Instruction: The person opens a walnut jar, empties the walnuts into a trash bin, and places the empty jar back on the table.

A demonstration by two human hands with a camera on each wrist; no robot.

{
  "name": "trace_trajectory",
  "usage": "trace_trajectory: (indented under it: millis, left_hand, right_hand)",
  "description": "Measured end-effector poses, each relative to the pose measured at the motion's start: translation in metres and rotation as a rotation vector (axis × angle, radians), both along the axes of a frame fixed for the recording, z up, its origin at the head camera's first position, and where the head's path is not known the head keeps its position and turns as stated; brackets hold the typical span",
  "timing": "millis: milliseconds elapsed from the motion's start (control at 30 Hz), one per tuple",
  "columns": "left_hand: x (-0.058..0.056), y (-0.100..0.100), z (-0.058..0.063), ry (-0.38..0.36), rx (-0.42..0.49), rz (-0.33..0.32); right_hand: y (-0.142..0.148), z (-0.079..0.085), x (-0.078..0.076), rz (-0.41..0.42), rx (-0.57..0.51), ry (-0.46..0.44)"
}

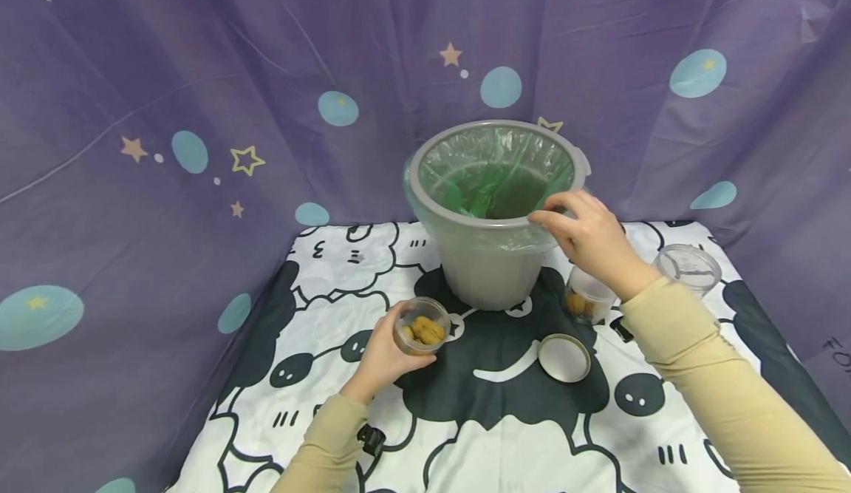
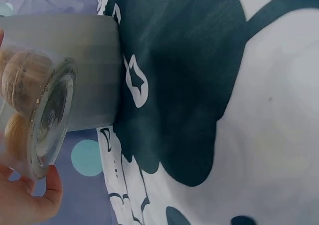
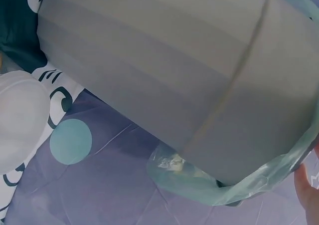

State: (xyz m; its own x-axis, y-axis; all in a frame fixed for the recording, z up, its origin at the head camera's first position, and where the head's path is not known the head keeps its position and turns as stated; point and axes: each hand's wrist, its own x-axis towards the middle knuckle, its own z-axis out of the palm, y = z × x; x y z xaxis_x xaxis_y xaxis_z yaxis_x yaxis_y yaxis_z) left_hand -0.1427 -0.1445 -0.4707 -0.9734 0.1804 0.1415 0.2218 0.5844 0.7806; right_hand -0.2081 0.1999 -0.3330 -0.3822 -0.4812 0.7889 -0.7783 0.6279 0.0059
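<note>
In the head view my left hand (image 1: 382, 352) grips a clear round jar (image 1: 414, 343), tilted, with brown nut-like pieces (image 1: 425, 330) inside. The left wrist view shows the jar's glassy base (image 2: 54, 117) close up, fingers (image 2: 50, 192) at its lower edge. Over the front right rim of a grey trash bin (image 1: 492, 271), my right hand (image 1: 588, 234) hangs with its fingers bent. Whether its fingertips pinch anything cannot be made out. A green plastic liner (image 1: 505, 142) covers the bin's inside and folds over the rim; the right wrist view shows its overhang (image 3: 219, 187).
A second clear jar (image 1: 588, 297) with brown pieces stands right of the bin, partly behind my right forearm. A round lid (image 1: 564, 358) lies in front of it. Farther right is a clear container (image 1: 688, 267). A purple curtain (image 1: 266, 49) hangs behind the patterned cloth (image 1: 518, 449).
</note>
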Motion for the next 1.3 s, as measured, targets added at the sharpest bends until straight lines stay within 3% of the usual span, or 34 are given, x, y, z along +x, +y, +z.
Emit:
trace_trajectory:
  millis: [333,933,1300]
  left_hand:
    - [-0.010,-0.007,0.018,-0.001,-0.015,0.019]
    - [-0.032,-0.026,0.061,0.110,0.001,-0.009]
    - [-0.046,-0.027,0.090,0.180,0.003,-0.018]
  right_hand:
    - [-0.001,-0.003,-0.001,-0.027,0.006,0.004]
    - [-0.002,-0.005,-0.001,-0.048,0.006,-0.010]
    - [-0.002,-0.007,-0.001,-0.043,-0.001,0.000]
